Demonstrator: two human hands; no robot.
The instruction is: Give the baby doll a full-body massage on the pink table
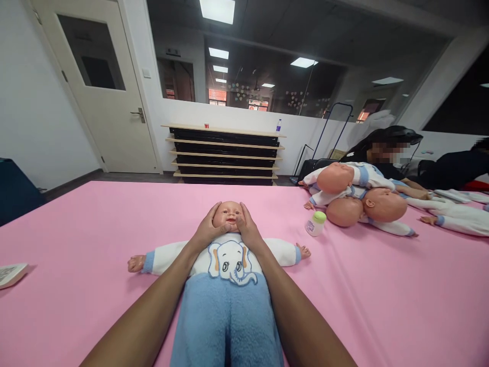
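A baby doll (229,306) lies on its back on the pink table surface (95,224), its arms stretched out to both sides. It wears a white top with an elephant face (228,257) and fuzzy blue trousers. My left hand (207,232) cups one side of the doll's head (230,210), and my right hand (250,229) cups the other. My fingers curve along the sides of the head, while both thumbs lie across the lower face near the mouth and chin. Part of the cheeks is hidden under my hands.
Right of the doll stands a small white jar (315,227) with a green lid. Several dolls (346,211) are piled beyond it, near a seated person (367,153). A pale object (12,275) lies at the left edge. Stacked boards (227,153) stand behind the table.
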